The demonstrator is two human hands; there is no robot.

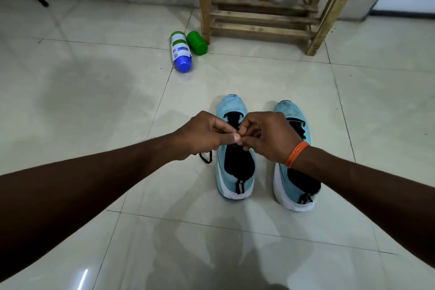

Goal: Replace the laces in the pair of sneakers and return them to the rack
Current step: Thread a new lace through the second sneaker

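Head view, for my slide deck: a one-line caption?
Left hand and right hand pinch a black lace over one blue sneaker, rack behind.

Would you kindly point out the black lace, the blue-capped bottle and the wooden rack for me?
black lace [207, 162]: head view, on the bottom of its loose loop.
blue-capped bottle [180, 48]: head view, on its white label.
wooden rack [259, 19]: head view, on a lower front slat.

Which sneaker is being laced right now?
The left sneaker: left hand and right hand pinch its black lace; the right sneaker sits beside.
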